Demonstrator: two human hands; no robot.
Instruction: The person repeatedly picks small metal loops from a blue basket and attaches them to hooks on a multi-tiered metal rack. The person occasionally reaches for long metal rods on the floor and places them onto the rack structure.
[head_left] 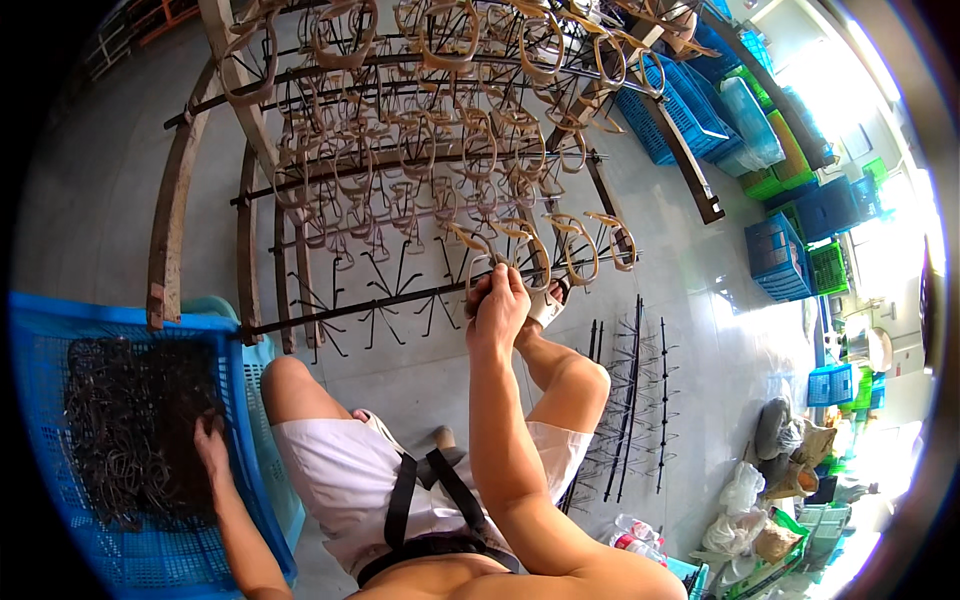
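At the left, my left hand [210, 442] reaches into a blue plastic basket [110, 312], touching a pile of dark curved pieces [115, 430]. Its visible fingers are apart; the fingertips are partly hidden against the pile. My right hand [499, 305] is closed at the near black rod [400, 297] of a wooden rack. A pale loop [476, 268] shows right beside its fingers, but what they grip is hidden. Right of that hand, several tan looped pieces [582, 262] hang on the rod. On its left part, bare hooks [372, 275] stick out.
Behind, the wooden rack [180, 200] carries rows of hanging tan loops [400, 140]. More black hooked rods [635, 400] lie on the floor right of my knee. Blue baskets [780, 262] and white bags [742, 490] stand along the right side.
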